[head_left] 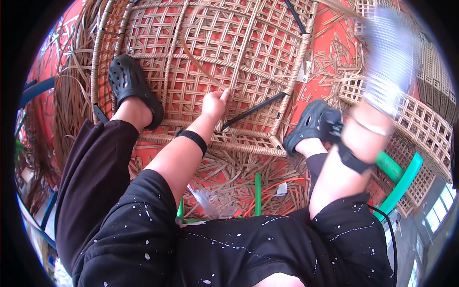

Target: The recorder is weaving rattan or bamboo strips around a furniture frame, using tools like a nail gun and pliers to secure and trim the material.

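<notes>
A large woven rattan panel (158, 71) with an open lattice and a wrapped frame lies in front of me, my left foot resting on it. My left hand (216, 104) is closed near its lower middle, fingers and thumb pinched on a thin brown rattan strip (193, 58) that curves up over the weave. Out to the right, beyond the panel's edge, my right hand (389, 52) is raised in a striped white-grey glove, smeared by motion. Another strip (340, 8) runs toward it from the panel's top corner; whether the fingers hold it is unclear.
Long loose rattan strands (71, 91) are heaped on the left. Cut scraps (224, 167) litter the red floor. More woven panels (425, 122) are stacked at the right, beside a green tube frame (401, 184). Black bars (256, 111) cross the panel's corners.
</notes>
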A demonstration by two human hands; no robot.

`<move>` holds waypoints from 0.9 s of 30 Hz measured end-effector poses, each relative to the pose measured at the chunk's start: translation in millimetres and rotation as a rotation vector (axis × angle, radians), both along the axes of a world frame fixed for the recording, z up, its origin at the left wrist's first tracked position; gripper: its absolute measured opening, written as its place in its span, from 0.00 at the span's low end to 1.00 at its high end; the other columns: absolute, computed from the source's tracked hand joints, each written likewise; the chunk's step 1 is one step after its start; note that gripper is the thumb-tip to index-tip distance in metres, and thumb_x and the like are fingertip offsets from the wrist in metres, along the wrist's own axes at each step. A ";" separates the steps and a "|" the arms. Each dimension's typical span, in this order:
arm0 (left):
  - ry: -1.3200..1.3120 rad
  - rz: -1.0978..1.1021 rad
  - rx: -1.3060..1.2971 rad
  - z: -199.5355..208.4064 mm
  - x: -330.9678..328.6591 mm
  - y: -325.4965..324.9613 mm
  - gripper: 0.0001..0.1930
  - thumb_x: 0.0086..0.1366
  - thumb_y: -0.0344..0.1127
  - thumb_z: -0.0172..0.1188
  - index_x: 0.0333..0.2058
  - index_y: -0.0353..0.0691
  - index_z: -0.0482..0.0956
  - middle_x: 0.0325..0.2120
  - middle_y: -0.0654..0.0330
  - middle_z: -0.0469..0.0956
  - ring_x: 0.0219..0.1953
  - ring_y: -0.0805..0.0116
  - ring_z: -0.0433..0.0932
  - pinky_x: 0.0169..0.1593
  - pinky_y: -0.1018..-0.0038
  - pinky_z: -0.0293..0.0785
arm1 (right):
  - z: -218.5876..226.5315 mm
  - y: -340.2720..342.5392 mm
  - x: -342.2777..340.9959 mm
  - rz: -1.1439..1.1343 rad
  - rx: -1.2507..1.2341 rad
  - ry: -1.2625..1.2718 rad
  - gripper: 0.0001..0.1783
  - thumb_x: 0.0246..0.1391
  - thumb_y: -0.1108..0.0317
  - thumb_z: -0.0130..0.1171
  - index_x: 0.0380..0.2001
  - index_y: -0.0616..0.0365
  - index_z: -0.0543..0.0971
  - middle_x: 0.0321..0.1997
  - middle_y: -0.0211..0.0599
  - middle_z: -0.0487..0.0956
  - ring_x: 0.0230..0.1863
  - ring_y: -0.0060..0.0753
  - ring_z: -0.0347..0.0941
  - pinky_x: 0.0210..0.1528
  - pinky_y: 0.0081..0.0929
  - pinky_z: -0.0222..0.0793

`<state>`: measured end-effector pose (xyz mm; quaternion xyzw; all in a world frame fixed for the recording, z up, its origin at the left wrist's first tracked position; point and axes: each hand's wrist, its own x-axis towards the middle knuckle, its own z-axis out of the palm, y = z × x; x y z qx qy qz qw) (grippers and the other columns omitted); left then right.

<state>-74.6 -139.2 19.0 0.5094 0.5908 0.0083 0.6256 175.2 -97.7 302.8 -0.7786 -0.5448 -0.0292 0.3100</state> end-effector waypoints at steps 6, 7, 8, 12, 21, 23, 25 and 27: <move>-0.101 0.210 -0.392 -17.7 -5.6 10.9 0.17 0.65 0.45 0.46 0.29 0.38 0.76 0.19 0.63 0.78 0.20 0.74 0.76 0.20 0.78 0.64 | -184.3 -43.0 -69.7 -0.174 -0.698 1.289 0.20 0.51 0.54 0.53 0.36 0.61 0.73 0.33 0.35 0.77 0.20 0.28 0.76 0.21 0.20 0.69; -0.117 0.192 -0.407 -21.3 2.0 11.1 0.16 0.65 0.42 0.45 0.28 0.38 0.76 0.19 0.63 0.77 0.20 0.74 0.75 0.20 0.78 0.63 | -206.7 -53.7 -73.0 -0.202 -0.885 1.296 0.25 0.52 0.52 0.54 0.47 0.57 0.69 0.45 0.41 0.75 0.26 0.30 0.77 0.25 0.23 0.71; -0.103 0.192 -0.407 -21.4 -3.4 11.4 0.16 0.65 0.42 0.45 0.28 0.38 0.76 0.19 0.63 0.77 0.20 0.74 0.75 0.20 0.78 0.63 | -219.8 -62.4 -94.2 -0.256 -0.848 1.456 0.23 0.54 0.54 0.52 0.47 0.57 0.69 0.46 0.41 0.75 0.27 0.30 0.77 0.27 0.23 0.71; -0.106 0.170 -0.472 -8.2 4.8 16.6 0.13 0.63 0.40 0.46 0.27 0.38 0.75 0.20 0.64 0.77 0.19 0.76 0.73 0.20 0.78 0.63 | -261.3 -77.7 -122.6 -0.302 -0.208 2.033 0.18 0.59 0.57 0.46 0.47 0.56 0.69 0.46 0.37 0.75 0.25 0.29 0.75 0.27 0.25 0.71; -0.258 0.200 -0.294 -16.9 -8.9 -8.6 0.12 0.62 0.38 0.50 0.33 0.33 0.76 0.24 0.64 0.76 0.25 0.76 0.73 0.31 0.80 0.68 | -229.9 -68.2 -117.9 0.200 -0.963 0.387 0.23 0.55 0.46 0.44 0.40 0.57 0.68 0.35 0.47 0.78 0.37 0.51 0.74 0.40 0.42 0.69; -0.244 0.171 -0.221 -9.4 -0.3 -9.2 0.12 0.61 0.37 0.52 0.35 0.33 0.76 0.24 0.64 0.76 0.27 0.77 0.73 0.32 0.80 0.68 | -235.6 -81.5 -91.5 0.038 -0.873 0.482 0.22 0.53 0.48 0.49 0.33 0.58 0.72 0.28 0.46 0.78 0.34 0.47 0.75 0.38 0.41 0.69; -0.203 0.156 -0.140 -6.4 -2.0 -6.2 0.12 0.61 0.36 0.53 0.37 0.33 0.76 0.24 0.63 0.76 0.28 0.77 0.74 0.33 0.80 0.68 | -224.6 -76.8 -71.7 -0.136 -0.714 0.774 0.18 0.51 0.53 0.54 0.27 0.59 0.73 0.21 0.40 0.76 0.23 0.35 0.73 0.27 0.33 0.69; -0.252 0.070 -0.050 -6.0 -3.6 -8.4 0.15 0.58 0.35 0.57 0.42 0.33 0.75 0.28 0.61 0.78 0.28 0.76 0.74 0.35 0.79 0.70 | -138.3 -37.3 -63.3 -0.234 -0.528 1.076 0.14 0.50 0.56 0.58 0.24 0.56 0.73 0.16 0.31 0.71 0.15 0.20 0.65 0.16 0.19 0.59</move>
